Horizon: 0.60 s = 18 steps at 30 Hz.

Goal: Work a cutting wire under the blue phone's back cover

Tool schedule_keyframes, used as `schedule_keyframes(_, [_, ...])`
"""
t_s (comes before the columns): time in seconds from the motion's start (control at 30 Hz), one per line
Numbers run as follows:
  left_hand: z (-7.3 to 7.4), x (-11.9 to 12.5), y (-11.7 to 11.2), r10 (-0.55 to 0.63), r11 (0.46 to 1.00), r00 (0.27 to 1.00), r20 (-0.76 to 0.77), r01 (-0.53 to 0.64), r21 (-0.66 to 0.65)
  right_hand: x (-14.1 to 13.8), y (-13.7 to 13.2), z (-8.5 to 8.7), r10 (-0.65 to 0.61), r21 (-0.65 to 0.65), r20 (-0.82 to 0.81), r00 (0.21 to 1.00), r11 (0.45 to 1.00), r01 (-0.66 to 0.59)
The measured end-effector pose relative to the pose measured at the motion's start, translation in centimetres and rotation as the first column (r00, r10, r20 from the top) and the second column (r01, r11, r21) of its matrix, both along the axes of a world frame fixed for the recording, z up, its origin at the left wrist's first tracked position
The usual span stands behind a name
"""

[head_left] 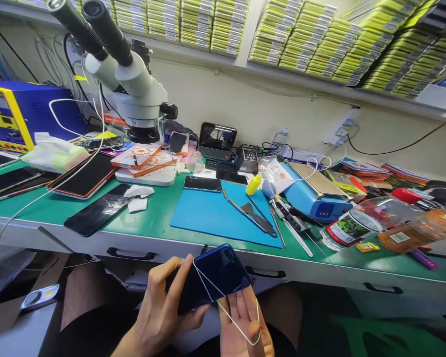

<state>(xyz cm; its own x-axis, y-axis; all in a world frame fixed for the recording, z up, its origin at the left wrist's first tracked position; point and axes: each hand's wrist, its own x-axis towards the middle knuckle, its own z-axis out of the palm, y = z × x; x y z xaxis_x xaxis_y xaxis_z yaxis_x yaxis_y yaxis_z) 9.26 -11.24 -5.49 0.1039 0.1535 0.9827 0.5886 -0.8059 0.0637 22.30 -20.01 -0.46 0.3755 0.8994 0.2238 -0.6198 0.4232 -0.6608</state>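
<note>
A dark blue smartphone (pixel 223 272), its glossy back and camera corner facing up, is held over my lap below the desk edge. My left hand (pixel 165 297) is closed round its left end, fingers on the near and far sides. A thin white rubber band (pixel 233 320) runs across the phone's back in two strands. My right hand (pixel 243 322), palm up beneath the phone's right end, has the band's other end stretched round its thumb and fingers. Part of the right fingers is hidden under the phone.
Beyond my hands, a blue mat (pixel 204 213) holds a phone (pixel 202 184), a brush (pixel 245 214) and a yellow bottle (pixel 253 184). A microscope (pixel 134 84) stands at the back left. Drinks bottles (pixel 360 223) crowd the right. Drawer handles (pixel 265 272) stick out below.
</note>
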Motion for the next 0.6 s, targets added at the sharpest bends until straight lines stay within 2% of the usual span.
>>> schedule_keyframes(0.1, [0.7,-1.6,0.7,-0.037,0.996,0.996,-0.079,0.043,0.078,0.7,-0.1,0.2,0.014,-0.11,0.053,0.999,0.994,-0.008])
schedule_keyframes(0.23, [1.2,-3.5,1.3,-0.115,0.977,0.952,-0.283,0.159,0.139,2.7,0.1,-0.1,0.263,-0.208,0.285,0.922,0.956,-0.209])
schedule_keyframes(0.3, [1.5,-4.4,1.3,-0.167,0.973,0.933,-0.319,0.208,0.099,3.8,0.4,-0.6,0.307,-0.208,0.371,0.877,0.947,-0.244])
schedule_keyframes(0.4, [2.5,-5.6,1.0,-0.123,0.981,0.914,-0.387,0.17,0.089,5.1,0.9,-0.5,0.284,-0.188,0.528,0.8,0.958,-0.216])
schedule_keyframes(0.5, [3.9,-6.7,0.7,-0.019,0.981,0.86,-0.51,0.114,0.156,5.8,0.9,0.9,0.293,-0.254,0.643,0.707,0.953,-0.164])
schedule_keyframes(0.6, [5.4,-7.6,0.5,-0.057,0.98,0.804,-0.592,0.159,0.122,6.1,0.9,2.5,0.297,-0.256,0.703,0.646,0.953,-0.16])
